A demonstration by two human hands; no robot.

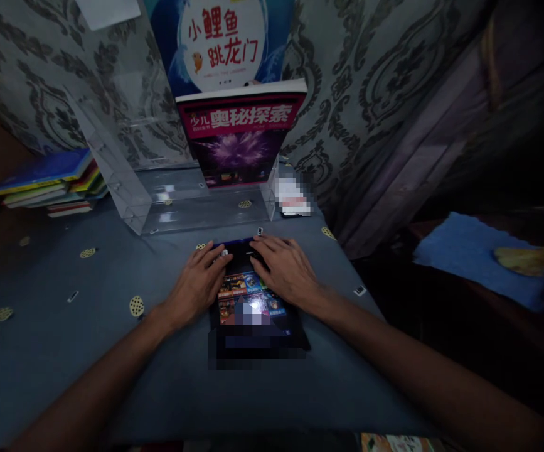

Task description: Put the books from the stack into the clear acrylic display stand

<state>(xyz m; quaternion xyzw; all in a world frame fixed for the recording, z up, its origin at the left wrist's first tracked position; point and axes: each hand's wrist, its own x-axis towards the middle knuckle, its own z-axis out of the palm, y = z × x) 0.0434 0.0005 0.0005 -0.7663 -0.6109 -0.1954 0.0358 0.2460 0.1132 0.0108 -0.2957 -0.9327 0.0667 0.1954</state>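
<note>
A dark, glossy book (234, 286) with rows of small colourful pictures on its cover lies flat on the table, its lower part blurred by pixelation. My left hand (201, 279) grips its upper left side, fingers reaching over the far corner. At the upper right, my right hand (287, 269) has its fingers bent over the far edge and its thumb on the cover. Just beyond stands a clear acrylic book rack (133, 194). It holds a purple-red book (243, 147) upright, with a blue picture book (272, 37) behind.
Several books are piled in a stack (48, 176) at the left rear. A pixelated whitish item (294, 196) sits right of the rack. Patterned wallpaper (347, 81) rises behind the blue-grey tablecloth (55, 351). Beyond the table's right edge lies a blue cloth (464, 251).
</note>
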